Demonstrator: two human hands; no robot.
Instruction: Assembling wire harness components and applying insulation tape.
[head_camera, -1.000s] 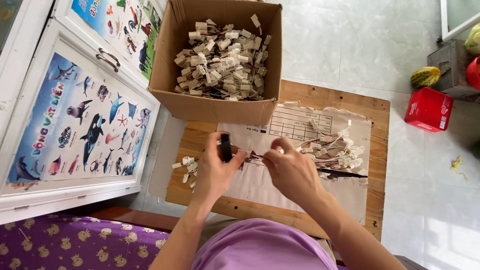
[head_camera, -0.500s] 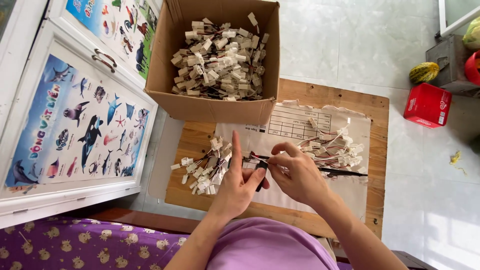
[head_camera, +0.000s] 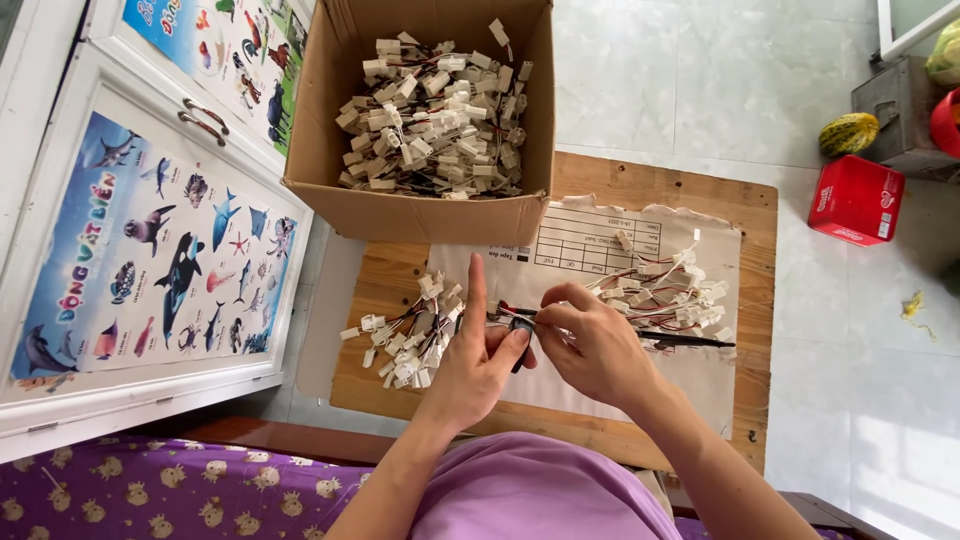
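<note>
My left hand (head_camera: 478, 362) has come in from the left pile (head_camera: 410, 335) to meet my right hand (head_camera: 597, 345); both sets of fingers now pinch one small wired connector (head_camera: 518, 318) above the wooden surface (head_camera: 660, 190), index finger raised.

A box (head_camera: 420, 215) of connectors (head_camera: 435, 125) stands behind the board (head_camera: 660, 190). On the board lies paper (head_camera: 600, 240), with connector piles left (head_camera: 410, 335) and right (head_camera: 665, 290).
</note>
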